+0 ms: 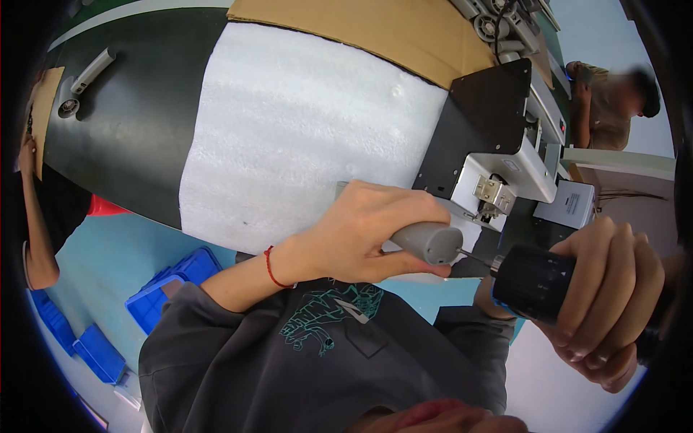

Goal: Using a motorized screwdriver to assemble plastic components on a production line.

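My left hand [375, 224] is wrapped round a grey cylindrical handle [437, 245], its flat round end turned to the right. Most of the handle's length is hidden under the fingers. In my right hand [613, 296] is a black power screwdriver [535, 283], held level and pointing left. Its thin bit [476, 258] reaches the end face of the handle, where a small hole shows; I cannot tell whether a screw sits there. Both hands are in front of my body, over the near edge of the white foam sheet [303, 123].
A black and white machine [498, 130] with a metal fixture stands right of the sheet. Cardboard [361, 29] lies beyond it. A grey hair-dryer-like device [92, 72] rests on the dark table at far left. Blue bins [173, 285] are below left. Other people sit at both sides.
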### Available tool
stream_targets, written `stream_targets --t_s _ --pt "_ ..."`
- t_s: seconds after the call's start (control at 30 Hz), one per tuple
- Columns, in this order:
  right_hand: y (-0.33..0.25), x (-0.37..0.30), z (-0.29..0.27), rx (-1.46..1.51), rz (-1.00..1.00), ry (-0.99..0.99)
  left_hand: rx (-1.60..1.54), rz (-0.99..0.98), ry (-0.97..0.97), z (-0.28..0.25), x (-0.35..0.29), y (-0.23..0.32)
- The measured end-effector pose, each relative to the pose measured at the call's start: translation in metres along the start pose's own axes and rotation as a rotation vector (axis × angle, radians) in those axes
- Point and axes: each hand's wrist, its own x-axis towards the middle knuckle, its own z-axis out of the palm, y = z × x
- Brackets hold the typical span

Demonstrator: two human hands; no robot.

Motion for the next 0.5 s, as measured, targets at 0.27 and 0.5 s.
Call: stream_targets --t_s 0.27,0.5 --pt "0.002 0.002 0.002 0.007 0.035 -0.026 0.011 -0.027 -0.024 0.000 -0.001 0.002" --pt "0.006 0.001 0.000 -0.007 0.034 0.008 0.042 0.006 -0.038 0.001 0.000 -0.004"
